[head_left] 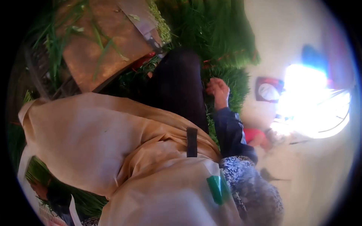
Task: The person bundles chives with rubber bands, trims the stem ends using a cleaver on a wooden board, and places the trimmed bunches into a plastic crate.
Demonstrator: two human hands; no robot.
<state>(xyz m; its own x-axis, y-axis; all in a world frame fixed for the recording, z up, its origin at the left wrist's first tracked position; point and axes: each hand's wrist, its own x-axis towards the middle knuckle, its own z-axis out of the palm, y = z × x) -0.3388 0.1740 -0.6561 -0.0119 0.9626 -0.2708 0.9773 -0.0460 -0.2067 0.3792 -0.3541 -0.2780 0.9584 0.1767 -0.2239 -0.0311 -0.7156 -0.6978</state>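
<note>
My right hand (218, 92), in a dark sleeve, is beside my dark-clad knee over long green grass-like leaves (235, 88). Its fingers are loosely bent and apart, and I see nothing held in them. At the lower left edge my left hand (39, 191) is dim and blurred next to more long green leaves (88, 199); its fingers are not clear. A wooden board (109, 37) at the upper left carries scattered green blades. On its right side lies a wide-bladed knife (141, 19), close to a heap of chopped greens (162, 24).
A tan apron (83, 132) spreads over my lap. Bundles of long greens (222, 34), with red ties, lie beyond my knee. On the pale floor (271, 162) to the right are a red-framed object (268, 89) and a red item (254, 137). Bright light washes out the far right.
</note>
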